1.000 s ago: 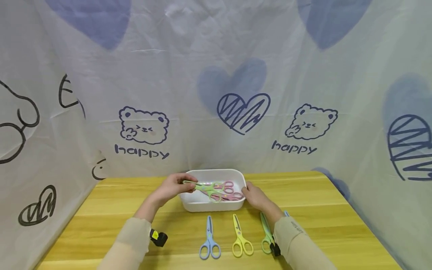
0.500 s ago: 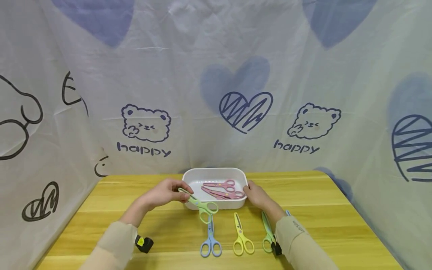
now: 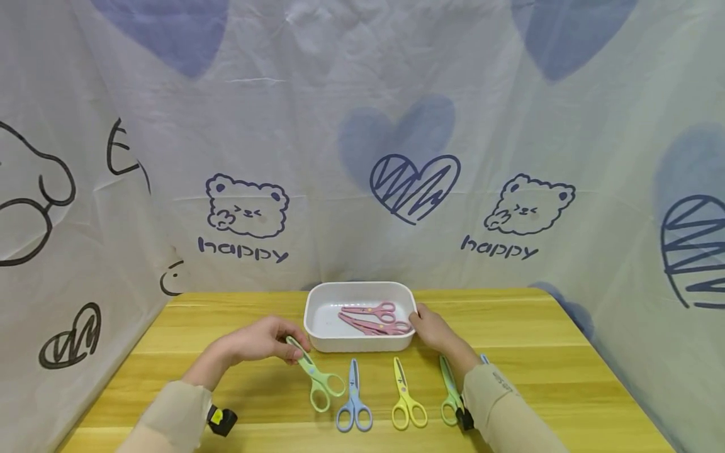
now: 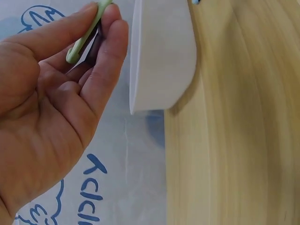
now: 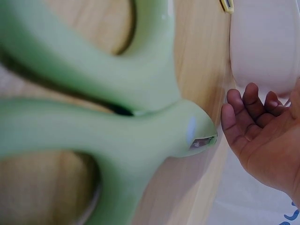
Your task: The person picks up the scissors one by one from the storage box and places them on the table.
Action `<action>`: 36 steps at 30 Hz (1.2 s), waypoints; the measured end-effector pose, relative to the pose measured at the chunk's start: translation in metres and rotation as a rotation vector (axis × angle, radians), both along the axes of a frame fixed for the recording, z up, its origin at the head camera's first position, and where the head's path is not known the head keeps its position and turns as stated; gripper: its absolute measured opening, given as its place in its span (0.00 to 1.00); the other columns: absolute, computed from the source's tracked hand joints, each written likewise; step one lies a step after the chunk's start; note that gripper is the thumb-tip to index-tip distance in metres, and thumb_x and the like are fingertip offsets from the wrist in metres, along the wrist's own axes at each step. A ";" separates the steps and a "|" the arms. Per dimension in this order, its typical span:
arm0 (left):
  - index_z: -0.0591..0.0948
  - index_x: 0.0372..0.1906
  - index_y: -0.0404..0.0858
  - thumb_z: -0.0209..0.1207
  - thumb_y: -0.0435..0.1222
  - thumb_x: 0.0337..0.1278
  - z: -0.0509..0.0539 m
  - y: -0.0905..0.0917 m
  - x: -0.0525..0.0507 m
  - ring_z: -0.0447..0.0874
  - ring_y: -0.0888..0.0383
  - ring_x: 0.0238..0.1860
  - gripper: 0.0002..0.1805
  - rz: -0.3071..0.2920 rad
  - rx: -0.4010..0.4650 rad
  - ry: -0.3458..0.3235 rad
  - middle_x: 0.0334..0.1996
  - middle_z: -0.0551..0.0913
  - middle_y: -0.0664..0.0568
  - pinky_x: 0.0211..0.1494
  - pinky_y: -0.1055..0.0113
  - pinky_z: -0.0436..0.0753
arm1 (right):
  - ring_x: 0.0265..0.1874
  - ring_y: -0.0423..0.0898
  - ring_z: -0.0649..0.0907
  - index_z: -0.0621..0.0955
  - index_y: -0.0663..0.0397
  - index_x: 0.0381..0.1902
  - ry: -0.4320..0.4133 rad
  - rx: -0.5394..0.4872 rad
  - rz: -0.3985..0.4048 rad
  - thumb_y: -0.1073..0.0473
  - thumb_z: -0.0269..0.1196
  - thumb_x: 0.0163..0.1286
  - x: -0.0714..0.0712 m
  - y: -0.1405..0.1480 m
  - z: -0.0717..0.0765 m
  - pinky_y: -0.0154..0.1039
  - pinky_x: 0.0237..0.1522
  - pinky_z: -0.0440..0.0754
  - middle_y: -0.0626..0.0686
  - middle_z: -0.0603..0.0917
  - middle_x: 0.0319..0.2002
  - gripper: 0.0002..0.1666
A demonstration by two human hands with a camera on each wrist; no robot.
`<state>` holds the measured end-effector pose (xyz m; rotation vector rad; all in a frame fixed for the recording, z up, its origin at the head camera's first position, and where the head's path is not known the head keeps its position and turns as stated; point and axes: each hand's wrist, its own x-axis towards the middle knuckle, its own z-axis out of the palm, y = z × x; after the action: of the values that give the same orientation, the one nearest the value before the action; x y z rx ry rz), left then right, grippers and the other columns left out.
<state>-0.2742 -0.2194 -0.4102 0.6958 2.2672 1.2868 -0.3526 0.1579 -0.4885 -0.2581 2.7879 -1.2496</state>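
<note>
My left hand (image 3: pixel 266 340) pinches light green scissors (image 3: pixel 314 372) near the blade tips, handles pointing down toward me, left of blue scissors (image 3: pixel 354 393). In the left wrist view, thumb and fingers close on the green blade end (image 4: pixel 89 35). With my right hand (image 3: pixel 432 328) I hold the right end of a white box (image 3: pixel 357 344); in the right wrist view the fingers (image 5: pixel 251 101) curl against its corner, the thumb mostly out of view. Pink scissors (image 3: pixel 368 310) lie inside the box, overlapping more pink scissors (image 3: pixel 374 327).
Yellow scissors (image 3: pixel 401 393) lie right of the blue ones. Darker green scissors (image 3: pixel 447 377) lie by my right forearm, which partly hides them and a blue tip (image 3: pixel 484 358). A printed cloth (image 3: pixel 340 251) hangs behind the wooden table (image 3: pixel 544 352).
My left hand has lifted the light green scissors out of the box and moved them left and toward me, beside the blue ones. My right hand has stayed at the box.
</note>
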 end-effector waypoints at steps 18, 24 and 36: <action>0.85 0.45 0.26 0.65 0.28 0.64 -0.024 -0.016 -0.008 0.84 0.59 0.33 0.09 -0.076 -0.082 -0.139 0.34 0.88 0.47 0.42 0.64 0.87 | 0.52 0.57 0.79 0.71 0.70 0.66 0.007 -0.005 -0.004 0.56 0.45 0.82 -0.001 0.002 -0.001 0.58 0.66 0.73 0.66 0.81 0.57 0.26; 0.82 0.47 0.24 0.66 0.27 0.63 -0.034 -0.016 -0.013 0.86 0.58 0.33 0.12 -0.020 -0.060 -0.179 0.34 0.87 0.47 0.41 0.63 0.88 | 0.54 0.58 0.79 0.71 0.70 0.67 0.000 -0.015 -0.004 0.56 0.45 0.82 0.001 -0.001 0.001 0.58 0.67 0.72 0.67 0.81 0.59 0.26; 0.79 0.46 0.24 0.68 0.26 0.62 -0.061 -0.008 -0.019 0.86 0.57 0.31 0.12 0.084 0.012 -0.156 0.31 0.86 0.47 0.39 0.64 0.87 | 0.54 0.58 0.79 0.70 0.70 0.68 -0.005 -0.006 -0.010 0.57 0.45 0.82 0.003 0.000 0.001 0.59 0.67 0.72 0.67 0.80 0.60 0.26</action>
<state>-0.2936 -0.2277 -0.4713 0.4906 2.1837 1.3450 -0.3500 0.1583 -0.4875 -0.2410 2.7855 -1.2590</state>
